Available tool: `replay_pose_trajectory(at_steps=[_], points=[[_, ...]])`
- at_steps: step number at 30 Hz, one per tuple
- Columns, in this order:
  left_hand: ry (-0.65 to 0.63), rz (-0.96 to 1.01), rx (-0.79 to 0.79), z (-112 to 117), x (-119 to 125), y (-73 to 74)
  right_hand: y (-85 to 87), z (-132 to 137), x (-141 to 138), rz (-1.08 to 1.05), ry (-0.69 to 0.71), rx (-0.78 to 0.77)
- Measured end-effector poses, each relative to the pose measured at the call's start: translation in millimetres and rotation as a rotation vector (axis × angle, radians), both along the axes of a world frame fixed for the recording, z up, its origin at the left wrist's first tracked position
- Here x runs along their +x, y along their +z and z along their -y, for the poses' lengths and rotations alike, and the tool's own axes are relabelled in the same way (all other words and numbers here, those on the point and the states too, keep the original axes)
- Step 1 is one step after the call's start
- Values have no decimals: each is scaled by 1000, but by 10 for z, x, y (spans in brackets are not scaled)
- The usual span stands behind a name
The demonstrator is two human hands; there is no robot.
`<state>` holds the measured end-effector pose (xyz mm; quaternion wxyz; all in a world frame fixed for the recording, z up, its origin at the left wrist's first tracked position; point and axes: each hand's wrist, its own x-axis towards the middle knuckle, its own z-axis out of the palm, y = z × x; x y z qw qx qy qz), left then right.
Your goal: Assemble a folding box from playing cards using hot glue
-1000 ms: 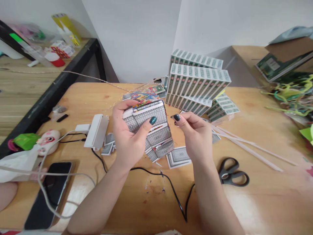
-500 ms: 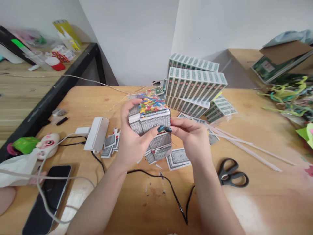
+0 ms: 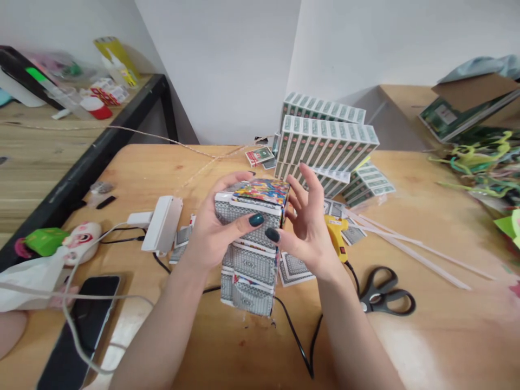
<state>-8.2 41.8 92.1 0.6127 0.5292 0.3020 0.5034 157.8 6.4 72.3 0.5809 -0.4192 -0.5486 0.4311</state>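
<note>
My left hand (image 3: 205, 233) is closed round a tall block built of grey-backed playing cards (image 3: 247, 260), thumb across its front. The block has a colourful top (image 3: 262, 190), and its lower end is at the table or just above it. My right hand (image 3: 306, 227) is beside the block's right side with fingers spread and stretched up. Its thumb tip touches the block's front next to my left thumb. It grips nothing.
Stacked green card boxes (image 3: 325, 141) stand behind. Loose cards (image 3: 294, 268), a yellow glue gun (image 3: 339, 233), black scissors (image 3: 385, 298) and white sticks (image 3: 410, 246) lie right. A white adapter (image 3: 162, 222), a phone (image 3: 77, 325) and cables (image 3: 300, 341) lie left and in front.
My right hand went from a pinch at the block's upper edge to spread fingers along its side. The block turned upright and came lower; a yellow glue gun is now uncovered.
</note>
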Motion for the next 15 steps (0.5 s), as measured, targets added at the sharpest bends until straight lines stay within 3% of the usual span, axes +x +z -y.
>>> replay_pose_trajectory(at_steps=[3,11,15], points=[[-16,0,29,4,17,-45,-4,-6,-3,66,-9,32],[17,-85,98,5,31,-106,15,-3,-210,16,-266,119],[24,-103,43,-51,38,-105,16,-6,-251,71,-348,111]])
